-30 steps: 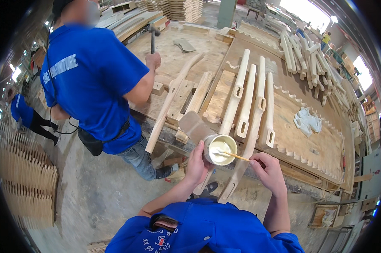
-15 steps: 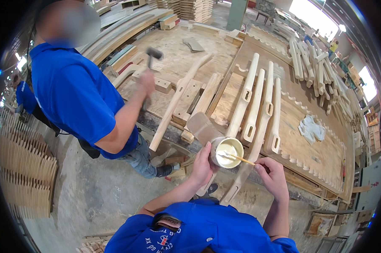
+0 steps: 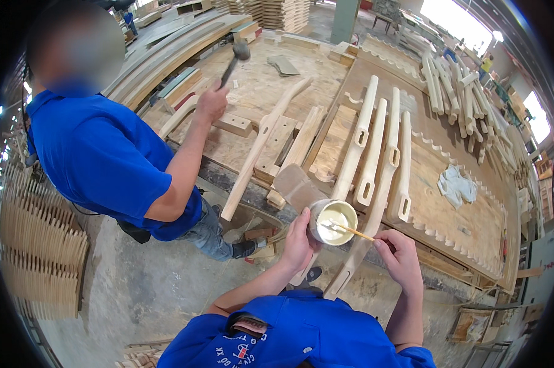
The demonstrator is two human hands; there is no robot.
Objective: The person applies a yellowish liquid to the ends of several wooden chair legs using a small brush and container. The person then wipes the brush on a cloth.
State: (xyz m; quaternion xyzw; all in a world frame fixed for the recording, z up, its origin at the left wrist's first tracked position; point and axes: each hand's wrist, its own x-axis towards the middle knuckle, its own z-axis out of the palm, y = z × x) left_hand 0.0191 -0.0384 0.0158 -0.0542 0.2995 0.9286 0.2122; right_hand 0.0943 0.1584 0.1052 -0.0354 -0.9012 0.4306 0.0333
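Across the middle of the room runs a wide plywood workbench (image 3: 473,227), its far side cut in a scalloped edge, and everything else sits in relation to it. Beyond its far end stand stacks of lumber (image 3: 277,12), and off its far right corner lies a loose heap of turned wooden legs (image 3: 467,98). At the bench's left side a co-worker in a blue shirt (image 3: 99,153) leans over it, one arm stretched out with a hammer (image 3: 234,58) raised above the boards. Against the floor well left of the bench leans a row of curved wooden slats (image 3: 37,239).

On the bench itself lie four long carved chair legs (image 3: 375,153) side by side, each with a slot cut through it, their near ends hanging over the bench's front edge. A longer curved rail (image 3: 264,141) lies just left of them, and a crumpled white rag (image 3: 456,186) rests to their right.

At the bench's near edge, the person's left hand (image 3: 298,242) is wrapped around the side of a small metal can of pale glue (image 3: 332,221), holding it up just in front of the overhanging leg ends. The right hand (image 3: 399,257) is closed in a narrow pinch on a thin wooden stick (image 3: 353,230), whose far tip dips into the glue inside the can.
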